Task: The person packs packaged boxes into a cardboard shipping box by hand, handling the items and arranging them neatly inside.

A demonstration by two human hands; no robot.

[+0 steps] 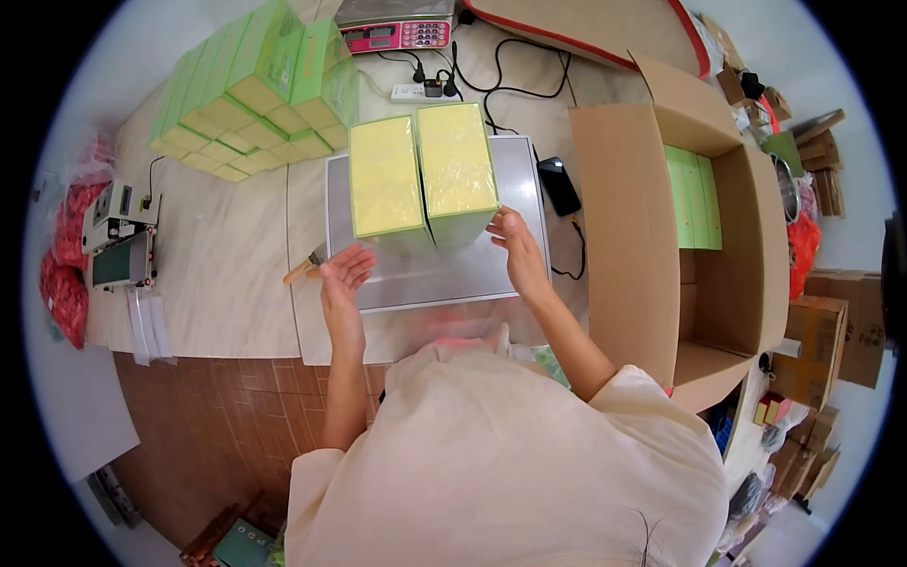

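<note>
Standing side by side on one metal platform (430, 279) are two green-edged, yellow-topped blocks, the left block (385, 180) and the right block (457, 161), with a thin gap between them. The left hand (347, 274) is spread, palm inward and holding nothing, near the left block's front corner. The right hand (515, 241) has loosely curved, parted fingers at the right block's front corner; whether they touch it I cannot tell. One open cardboard carton (624, 255) sits to the right, flaps out, with at least three upright green packs (694, 198) against its far end and bare cardboard showing nearer. One black phone (559, 186) lies between platform and carton. A strip of platform shows in front of the blocks, reaching its near edge; marbled tabletop (227, 255) extends leftward.
</note>
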